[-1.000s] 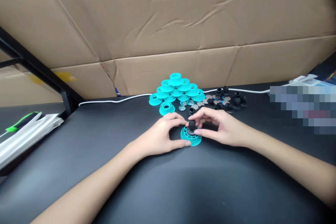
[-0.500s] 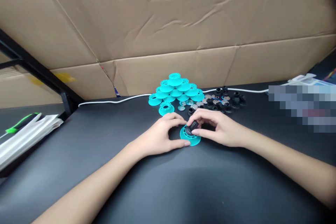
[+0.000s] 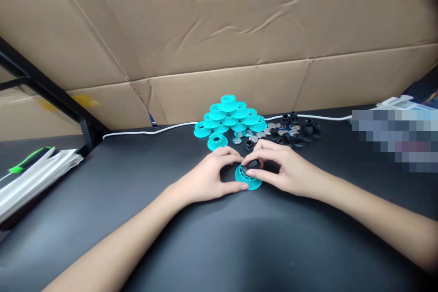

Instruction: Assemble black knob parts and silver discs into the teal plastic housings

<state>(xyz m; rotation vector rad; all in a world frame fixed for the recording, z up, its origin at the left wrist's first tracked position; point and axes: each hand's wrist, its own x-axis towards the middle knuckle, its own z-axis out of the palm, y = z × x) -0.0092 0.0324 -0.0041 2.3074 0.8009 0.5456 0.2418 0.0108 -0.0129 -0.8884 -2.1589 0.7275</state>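
Head view: vs. 1 sec ago, blk piece (image 3: 253, 165) is no longer upright; it leans well over to the right, lower than in the 0.5 sec frame, its base still at the top of the teal ring (image 3: 249, 184). R hand (image 3: 292, 169) has shifted a bit w/ it; L hand (image 3: 212, 175) looks abt the same.

L hand comes in from the left, palm down, thumb & index curved in a C around the ring's left side, thumb tip on the near rim; it holds the ring on the blk tabletop (image 3: 147, 164). R hand comes in from the right, fingers bent, pinching the blk piece btwn thumb & fingertips, partly hiding it.

Just beyond L hand sits a single teal ring (image 3: 216, 142); behind it, the stacked teal rings (image 3: 228, 121). Far right of these: metal discs (image 3: 261, 135) & loose blk parts (image 3: 308, 131).
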